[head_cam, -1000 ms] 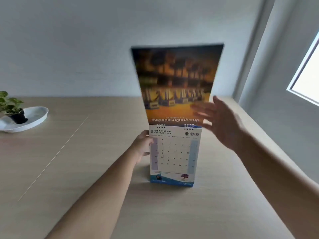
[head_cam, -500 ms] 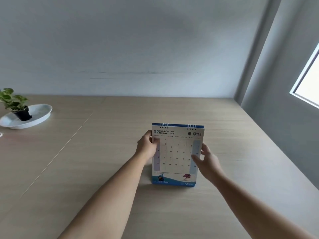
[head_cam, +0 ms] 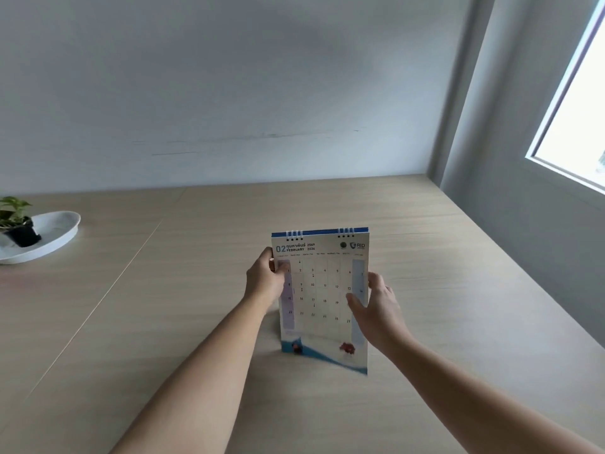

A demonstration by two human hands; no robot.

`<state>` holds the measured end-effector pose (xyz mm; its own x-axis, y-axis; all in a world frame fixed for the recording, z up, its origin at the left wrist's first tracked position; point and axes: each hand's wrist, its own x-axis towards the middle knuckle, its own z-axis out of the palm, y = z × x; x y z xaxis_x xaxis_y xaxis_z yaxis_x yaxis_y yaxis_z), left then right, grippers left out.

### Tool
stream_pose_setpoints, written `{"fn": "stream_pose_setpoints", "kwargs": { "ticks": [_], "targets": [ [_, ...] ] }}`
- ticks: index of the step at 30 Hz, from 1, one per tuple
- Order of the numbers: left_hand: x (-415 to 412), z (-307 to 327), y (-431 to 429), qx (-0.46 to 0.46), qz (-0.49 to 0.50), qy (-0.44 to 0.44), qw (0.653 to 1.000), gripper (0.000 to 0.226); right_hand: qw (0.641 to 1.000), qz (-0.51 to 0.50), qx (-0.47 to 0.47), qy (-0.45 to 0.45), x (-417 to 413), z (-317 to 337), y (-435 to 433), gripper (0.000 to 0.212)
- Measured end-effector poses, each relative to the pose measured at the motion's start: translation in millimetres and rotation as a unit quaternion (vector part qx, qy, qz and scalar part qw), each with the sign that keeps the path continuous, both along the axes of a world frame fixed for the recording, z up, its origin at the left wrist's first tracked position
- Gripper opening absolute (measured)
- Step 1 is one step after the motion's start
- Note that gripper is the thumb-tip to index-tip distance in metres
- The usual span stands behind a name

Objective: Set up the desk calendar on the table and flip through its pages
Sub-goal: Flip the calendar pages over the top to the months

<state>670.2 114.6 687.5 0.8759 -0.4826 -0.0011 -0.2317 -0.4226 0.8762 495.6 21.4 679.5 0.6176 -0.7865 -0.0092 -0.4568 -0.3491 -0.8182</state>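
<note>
A spiral-bound desk calendar (head_cam: 322,290) stands upright at the middle of the light wooden table (head_cam: 442,290), showing its February page. My left hand (head_cam: 266,283) grips the calendar's left edge near the top, thumb on the front. My right hand (head_cam: 376,309) pinches the right edge of the front page, thumb on the page and fingers behind it. The page's lower right corner is lifted off the stand and swings toward me, blurred at the bottom.
A white dish (head_cam: 49,237) holding a small potted plant (head_cam: 16,221) sits at the far left of the table. A grey wall runs along the table's back and right sides, with a window (head_cam: 582,119) at the right.
The picture page that stood up in the air went over the back. My right hand came down to the calendar's right edge and now lifts the February page at its lower corner.
</note>
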Motion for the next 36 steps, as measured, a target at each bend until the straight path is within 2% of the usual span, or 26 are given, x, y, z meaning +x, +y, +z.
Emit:
{"fn": "stream_pose_setpoints", "kwargs": {
  "ticks": [1,3,5,6,7,9,11,12,13,15,17,19,24,27,31,36],
  "targets": [
    [2,1,2,-0.004,-0.016,0.020,1.000,0.014,1.000,-0.018,0.018,-0.017,1,4,-2,0.031],
    [7,6,9,-0.050,-0.065,0.148,0.986,0.012,0.996,-0.049,0.053,-0.046,2,16,-9,0.019],
    [19,8,18,-0.119,-0.094,0.281,0.948,0.033,0.990,-0.058,0.096,-0.084,0,36,-19,0.023],
    [26,9,22,-0.141,-0.096,0.307,0.936,0.040,0.984,-0.057,0.125,-0.114,-1,49,-23,0.029],
    [32,10,23,-0.152,-0.104,0.320,0.929,0.045,0.977,-0.057,0.149,-0.143,-2,62,-29,0.033],
    [29,18,22,-0.117,-0.126,0.279,0.945,0.046,0.945,-0.030,0.235,-0.226,-3,97,-38,0.026],
    [18,27,16,-0.082,-0.097,0.230,0.965,0.020,0.874,0.031,0.358,-0.327,2,128,-45,0.029],
    [13,29,12,-0.075,-0.084,0.225,0.968,0.013,0.863,0.050,0.366,-0.344,8,139,-54,0.035],
    [11,28,9,-0.068,-0.072,0.214,0.972,0.015,0.879,0.056,0.334,-0.336,16,146,-62,0.048],
    [8,27,6,-0.056,-0.057,0.181,0.980,0.016,0.926,0.055,0.239,-0.286,30,150,-71,0.060],
    [7,25,5,-0.040,-0.054,0.155,0.986,0.013,0.967,0.033,0.150,-0.205,42,136,-77,0.061],
    [4,24,3,-0.042,-0.049,0.146,0.987,0.014,0.985,-0.006,0.092,-0.143,42,112,-79,0.057],
    [4,13,3,-0.011,-0.042,0.092,0.995,0.014,0.999,0.015,0.037,-0.013,11,34,-63,0.052],
    [2,7,1,0.001,-0.037,0.084,0.996,0.025,0.998,0.056,0.024,0.029,-8,6,-38,0.058],
    [-1,1,-2,0.011,-0.030,0.072,0.997,0.031,0.995,0.078,0.006,0.055,-17,-5,-23,0.071],
    [-4,-2,-4,0.016,-0.021,0.068,0.997,0.030,0.996,0.066,-0.026,0.047,-16,-4,-16,0.070]
  ]
}}
